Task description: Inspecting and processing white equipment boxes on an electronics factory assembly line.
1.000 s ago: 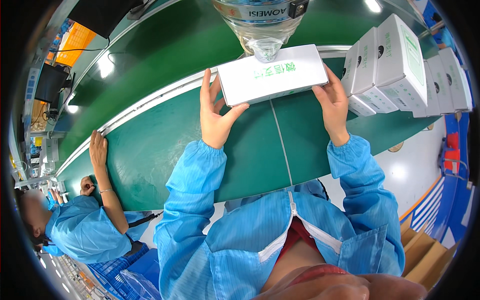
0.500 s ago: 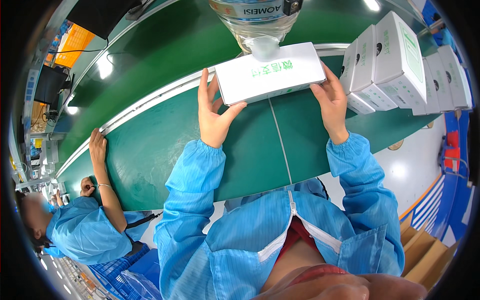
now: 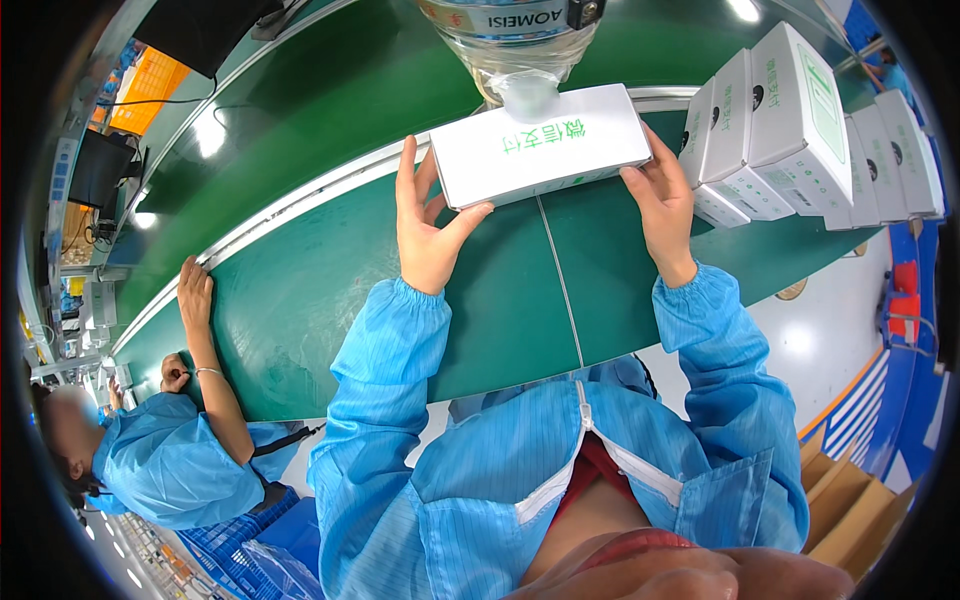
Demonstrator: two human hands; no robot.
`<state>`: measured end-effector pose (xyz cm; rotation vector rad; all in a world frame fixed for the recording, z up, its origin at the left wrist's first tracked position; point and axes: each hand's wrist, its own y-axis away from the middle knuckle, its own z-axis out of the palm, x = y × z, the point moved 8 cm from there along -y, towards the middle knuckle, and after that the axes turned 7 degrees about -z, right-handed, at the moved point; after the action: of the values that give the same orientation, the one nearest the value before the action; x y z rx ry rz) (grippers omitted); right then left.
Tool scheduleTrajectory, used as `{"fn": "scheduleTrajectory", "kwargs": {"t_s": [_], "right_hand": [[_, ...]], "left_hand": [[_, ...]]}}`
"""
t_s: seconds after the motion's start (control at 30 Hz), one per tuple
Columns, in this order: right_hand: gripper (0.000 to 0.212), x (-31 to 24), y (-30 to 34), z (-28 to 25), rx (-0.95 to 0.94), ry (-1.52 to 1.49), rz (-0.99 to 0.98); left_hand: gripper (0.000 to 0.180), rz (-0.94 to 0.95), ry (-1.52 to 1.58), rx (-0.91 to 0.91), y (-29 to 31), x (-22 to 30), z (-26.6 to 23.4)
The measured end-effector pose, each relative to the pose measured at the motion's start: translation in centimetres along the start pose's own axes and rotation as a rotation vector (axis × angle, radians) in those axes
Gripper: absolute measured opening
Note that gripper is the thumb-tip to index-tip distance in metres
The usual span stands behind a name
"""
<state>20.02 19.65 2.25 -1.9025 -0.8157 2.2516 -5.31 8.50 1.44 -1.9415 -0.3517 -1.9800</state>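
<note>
A white cardboard box [image 3: 535, 160] with green print is held level between my two hands at the far side of the green table [image 3: 500, 300]. My left hand [image 3: 430, 220] grips its left end, thumb along the lower front edge. At the right end, my right hand [image 3: 662, 205] holds the box with thumb in front and fingers around the corner. Just behind the box, touching or very close to it, is the clear rounded tip of a tape-wrapped cylindrical device [image 3: 515, 50].
Several similar white boxes [image 3: 800, 120] stand in rows on the table to the right. At the left, a co-worker in blue [image 3: 185, 455] rests a hand [image 3: 196, 290] by the metal rail. A blue crate [image 3: 240, 540] sits lower left, brown cartons [image 3: 850, 510] lower right.
</note>
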Motion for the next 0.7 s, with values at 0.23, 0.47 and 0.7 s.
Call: {"fn": "scheduleTrajectory", "kwargs": {"t_s": [0.23, 0.47, 0.7], "right_hand": [[0.053, -0.2, 0.1, 0.0, -0.005, -0.005, -0.008], [0.045, 1.1, 0.1, 0.7, -0.167, 0.017, 0.024], [0.035, -3.2, 0.6, 0.6, -0.189, 0.268, -0.228]], "left_hand": [[0.106, -0.010, -0.003, 0.009, 0.2, -0.1, 0.0], [0.106, 0.039, -0.099, -0.012, -0.4, -0.5, -1.2], [0.101, 0.105, -0.323, 0.096, 4.5, 2.2, -6.9]]}}
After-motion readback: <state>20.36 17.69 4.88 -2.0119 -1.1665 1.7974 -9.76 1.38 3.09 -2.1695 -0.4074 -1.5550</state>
